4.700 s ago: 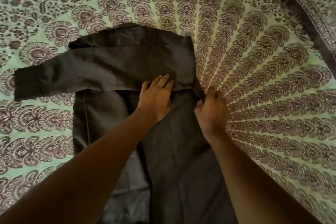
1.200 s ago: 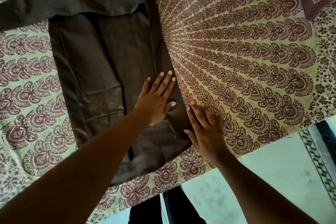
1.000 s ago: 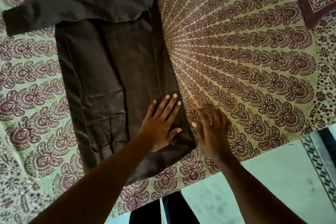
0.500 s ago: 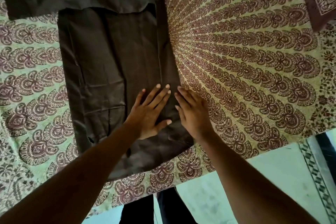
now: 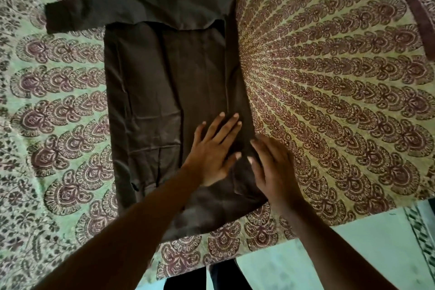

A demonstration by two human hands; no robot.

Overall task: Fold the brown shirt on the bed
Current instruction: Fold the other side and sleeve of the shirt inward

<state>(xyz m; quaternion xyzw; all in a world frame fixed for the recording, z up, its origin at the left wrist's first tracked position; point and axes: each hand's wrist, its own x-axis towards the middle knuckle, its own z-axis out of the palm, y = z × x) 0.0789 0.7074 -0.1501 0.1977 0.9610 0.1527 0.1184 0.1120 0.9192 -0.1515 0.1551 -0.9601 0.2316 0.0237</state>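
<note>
Head: patterned bedspread (image 5: 329, 77) (pale floor (image 5: 270, 266) below).

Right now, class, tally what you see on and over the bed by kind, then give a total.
Brown shirt: 1
Patterned bedspread: 1
Hands: 2, left hand and right hand, both flat on the shirt
Total: 4

The left hand (image 5: 215, 150) pressed flat on the brown shirt (image 5: 164, 92), fingers spread. Just beside it, the right hand (image 5: 274, 169) lay flat along the shirt's folded edge (one sleeve stretched far beyond both) on the patterned bedspread (image 5: 329, 77).
</note>
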